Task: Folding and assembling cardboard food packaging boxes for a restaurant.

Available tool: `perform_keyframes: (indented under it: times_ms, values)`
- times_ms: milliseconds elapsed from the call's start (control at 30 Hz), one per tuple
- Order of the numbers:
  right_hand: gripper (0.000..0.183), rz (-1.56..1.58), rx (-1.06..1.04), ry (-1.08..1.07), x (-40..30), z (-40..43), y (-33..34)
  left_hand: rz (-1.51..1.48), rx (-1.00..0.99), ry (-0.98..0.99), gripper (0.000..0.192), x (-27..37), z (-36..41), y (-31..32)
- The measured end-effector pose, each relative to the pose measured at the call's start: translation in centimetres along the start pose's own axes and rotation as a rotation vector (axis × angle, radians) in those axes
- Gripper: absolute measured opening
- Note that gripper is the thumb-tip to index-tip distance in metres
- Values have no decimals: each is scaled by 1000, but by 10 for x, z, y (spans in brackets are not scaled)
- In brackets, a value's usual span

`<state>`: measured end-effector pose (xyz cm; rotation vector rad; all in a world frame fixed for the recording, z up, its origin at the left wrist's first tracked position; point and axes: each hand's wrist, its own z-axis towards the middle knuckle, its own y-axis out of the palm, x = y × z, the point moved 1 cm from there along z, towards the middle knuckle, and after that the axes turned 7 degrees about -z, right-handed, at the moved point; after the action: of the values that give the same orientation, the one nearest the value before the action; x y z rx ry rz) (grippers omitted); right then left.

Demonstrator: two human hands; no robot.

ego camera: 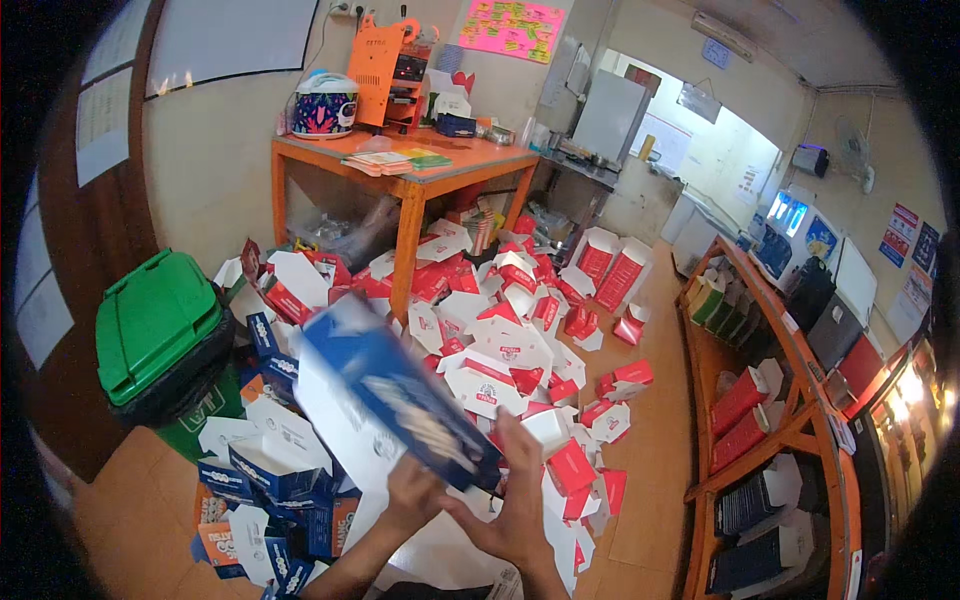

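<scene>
A dark blue and white paperboard food box (397, 397), blurred and tilted, is held up in front of me. My left hand (411, 499) grips its near lower edge, with the fingers bent against the board. My right hand (514, 487) is around the box's near right corner, thumb on one side and fingers raised on the other. Beneath it lies a white surface (435, 559), partly covered by my arms. Folded blue and white boxes (277, 457) are piled on the left. Many red and white boxes (510, 345) lie heaped on the floor ahead.
A green lidded bin (165, 330) stands at the left. An orange table (480, 169) ahead carries a rice cooker (325, 109) and an orange machine (386, 75). Along the right runs a wooden shelf (799, 420) with stacks of flat red cartons (739, 401) and dark blue cartons (750, 502).
</scene>
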<state>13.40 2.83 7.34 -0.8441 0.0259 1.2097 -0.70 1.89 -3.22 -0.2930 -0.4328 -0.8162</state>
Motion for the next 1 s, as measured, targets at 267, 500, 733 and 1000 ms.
perform_keyframes:
  times_ms: [267,500,733,1000]
  values:
    - [41,-62,74,293,11,7,-18,252,-372,-245,57,-21,-26,-1]
    - [43,161,-118,119,16,-10,27,-1648,250,-1117,52,-2,18,-27]
    - [33,832,183,685,26,-16,32,-825,293,-999,11,-7,-18,-13]
    - [35,-117,149,-8,25,-25,41,-37,213,-744,17,13,-12,0]
